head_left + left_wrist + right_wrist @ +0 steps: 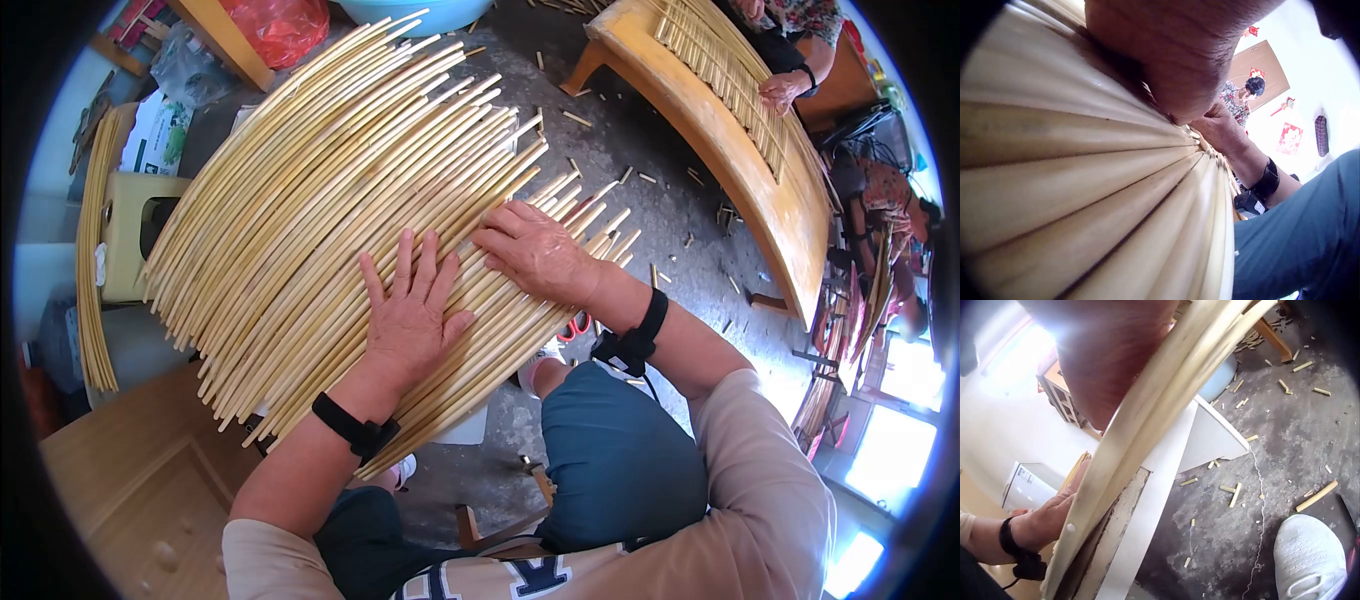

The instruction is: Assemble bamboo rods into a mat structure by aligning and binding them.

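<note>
Sticks (pixel 300 230) (dozens) lie beneath two hands (pixel 408 325).

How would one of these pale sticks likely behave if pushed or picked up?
A stick looks slender and rounded, so it would probably roll when pushed sideways, though its close-packed neighbours may check it. Its surface appears smooth, with a sheen in the left wrist view, so it may slide easily lengthwise. Being so thin, it is likely light.

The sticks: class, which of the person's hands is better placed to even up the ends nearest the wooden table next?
Right, probably: the right hand touches the sticks close to those ends, while the left hand lies spread on them, farther away.
</note>
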Demonstrator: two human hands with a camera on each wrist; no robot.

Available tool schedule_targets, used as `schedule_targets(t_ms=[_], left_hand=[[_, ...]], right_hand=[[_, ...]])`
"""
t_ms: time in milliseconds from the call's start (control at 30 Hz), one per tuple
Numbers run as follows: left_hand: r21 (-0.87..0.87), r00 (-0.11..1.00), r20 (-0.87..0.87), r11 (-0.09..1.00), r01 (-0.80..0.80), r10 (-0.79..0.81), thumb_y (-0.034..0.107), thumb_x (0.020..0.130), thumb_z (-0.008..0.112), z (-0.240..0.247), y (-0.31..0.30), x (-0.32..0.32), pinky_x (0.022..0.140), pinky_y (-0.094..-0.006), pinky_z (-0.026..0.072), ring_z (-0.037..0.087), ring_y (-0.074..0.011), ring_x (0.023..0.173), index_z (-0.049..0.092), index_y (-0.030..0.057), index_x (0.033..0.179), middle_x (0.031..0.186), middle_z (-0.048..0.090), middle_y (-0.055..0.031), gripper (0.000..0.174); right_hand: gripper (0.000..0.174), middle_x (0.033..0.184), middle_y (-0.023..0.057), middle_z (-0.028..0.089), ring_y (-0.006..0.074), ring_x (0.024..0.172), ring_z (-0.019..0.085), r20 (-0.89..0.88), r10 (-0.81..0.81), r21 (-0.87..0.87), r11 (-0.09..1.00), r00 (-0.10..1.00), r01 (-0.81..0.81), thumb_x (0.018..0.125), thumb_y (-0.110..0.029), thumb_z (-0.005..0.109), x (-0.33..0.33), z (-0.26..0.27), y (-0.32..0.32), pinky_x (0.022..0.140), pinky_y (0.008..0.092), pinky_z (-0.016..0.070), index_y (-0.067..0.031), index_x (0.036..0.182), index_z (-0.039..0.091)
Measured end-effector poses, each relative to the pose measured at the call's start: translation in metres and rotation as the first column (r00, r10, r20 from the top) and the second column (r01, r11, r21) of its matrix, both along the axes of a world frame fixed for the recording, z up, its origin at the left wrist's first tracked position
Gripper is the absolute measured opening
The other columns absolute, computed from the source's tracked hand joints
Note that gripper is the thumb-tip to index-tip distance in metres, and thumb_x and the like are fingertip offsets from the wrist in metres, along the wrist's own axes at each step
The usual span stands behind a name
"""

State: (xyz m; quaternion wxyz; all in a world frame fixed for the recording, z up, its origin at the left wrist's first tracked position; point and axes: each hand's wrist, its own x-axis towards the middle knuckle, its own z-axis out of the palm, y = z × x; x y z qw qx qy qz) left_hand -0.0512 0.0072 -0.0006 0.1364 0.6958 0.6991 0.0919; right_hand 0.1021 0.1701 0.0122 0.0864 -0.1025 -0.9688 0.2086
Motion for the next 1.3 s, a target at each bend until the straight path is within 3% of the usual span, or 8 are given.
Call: schedule_targets(t_ms=[133, 267, 333, 433, 533, 633, 833, 1300], left_hand=[[-0.022, 1.0, 0.009, 1.0, -0.007, 0.007, 0.039, 0.086, 0.054, 0.004, 0.0, 0.002, 0.106, -0.0645, -0.0031, 0.007, -0.0344, 0.141, 0.033, 0.0053, 0.139, 0.151, 0.018, -0.0159, 0.067], [-0.003, 0.995, 0.092, 0.999, -0.05, 0.05, 0.036, 0.087, 0.052, 0.006, 0.002, 0.001, 0.107, -0.0627, -0.0015, 0.008, -0.0344, 0.141, 0.031, 0.0048, 0.14, 0.15, 0.019, -0.0166, 0.065], [-0.006, 0.985, 0.086, 0.989, -0.151, 0.151, 0.033, 0.088, 0.051, 0.006, 0.007, -0.007, 0.108, -0.0609, 0.0006, 0.008, -0.0343, 0.141, 0.029, 0.0039, 0.141, 0.15, 0.02, -0.0178, 0.064], [-0.021, 0.992, -0.031, 0.992, -0.127, 0.126, 0.033, 0.089, 0.05, 0.006, 0.012, -0.018, 0.108, -0.0604, 0.0023, 0.009, -0.0342, 0.141, 0.027, 0.0035, 0.142, 0.149, 0.021, -0.0184, 0.064], [-0.006, 0.992, -0.066, 0.994, -0.109, 0.109, 0.034, 0.09, 0.049, 0.002, 0.011, -0.017, 0.108, -0.0604, 0.0026, 0.009, -0.0341, 0.141, 0.027, 0.0035, 0.142, 0.149, 0.021, -0.018, 0.065], [-0.001, 0.994, -0.083, 0.998, -0.067, 0.067, 0.036, 0.09, 0.049, 0.003, 0.007, -0.014, 0.108, -0.0607, 0.0033, 0.01, -0.0342, 0.141, 0.026, 0.0036, 0.143, 0.149, 0.021, -0.0177, 0.066], [0.007, 0.993, -0.081, 0.996, -0.084, 0.084, 0.034, 0.09, 0.049, 0.003, 0.005, -0.011, 0.109, -0.0593, 0.0063, 0.012, -0.0303, 0.141, 0.028, 0.0089, 0.143, 0.15, 0.02, -0.0137, 0.062], [0.023, 0.994, -0.069, 0.997, -0.079, 0.081, 0.038, 0.089, 0.05, -0.004, 0.004, -0.012, 0.109, -0.059, 0.0021, 0.01, -0.0301, 0.141, 0.028, 0.0099, 0.144, 0.151, 0.018, -0.0137, 0.065]], right_hand=[[0.031, 0.107, 0.0078, 0.053, 0.0257, 0.107, 0.048, -0.126, -0.049, 0.008, 0.999, 0.991, 0.05, 0.077, -0.017, 0.063, -0.011, 0.005, 0.003, 0.094, 0.036, 0.0397, -0.0059, 0.105, 0.058], [0.035, 0.112, 0.0076, 0.053, 0.0257, 0.112, 0.046, -0.088, 0.006, 0.084, 0.996, 0.996, 0.001, 0.076, -0.017, 0.064, -0.014, -0.005, 0.003, 0.096, 0.037, 0.0383, -0.0061, 0.109, 0.057], [0.035, 0.11, 0.007, 0.053, 0.0259, 0.11, 0.046, -0.038, 0.01, 0.073, 0.997, 0.999, -0.007, 0.077, -0.02, 0.064, -0.012, -0.002, 0.001, 0.096, 0.0379, 0.0377, -0.0067, 0.109, 0.057], [0.035, 0.108, 0.0063, 0.053, 0.0251, 0.108, 0.046, 0.079, -0.003, 0.057, 0.998, 0.997, -0.002, 0.076, -0.024, 0.065, -0.014, 0.006, 0.0, 0.094, 0.0369, 0.0376, -0.0076, 0.107, 0.057], [0.036, 0.103, 0.0058, 0.052, 0.0243, 0.104, 0.047, -0.053, 0.008, 0.112, 0.994, 0.999, -0.002, 0.076, -0.029, 0.066, -0.016, -0.002, 0.001, 0.091, 0.037, 0.0372, -0.0079, 0.103, 0.057], [0.036, 0.099, 0.0058, 0.051, 0.024, 0.101, 0.047, 0.098, -0.004, 0.067, 0.998, 0.995, -0.003, 0.076, -0.033, 0.066, -0.014, 0.004, -0.001, 0.089, 0.0377, 0.0362, -0.0087, 0.1, 0.057], [0.036, 0.098, 0.0062, 0.051, 0.0243, 0.101, 0.047, 0.048, -0.019, 0.033, 0.999, 0.999, 0.017, 0.077, -0.037, 0.065, -0.005, -0.001, -0.001, 0.089, 0.0383, 0.0352, -0.0103, 0.1, 0.057], [0.04, 0.102, 0.0076, 0.053, 0.0264, 0.104, 0.048, 0.05, 0.008, -0.101, 0.995, 0.999, -0.003, 0.072, -0.025, 0.07, -0.001, 0.006, 0.007, 0.091, 0.0398, 0.0376, -0.0101, 0.107, 0.057]])
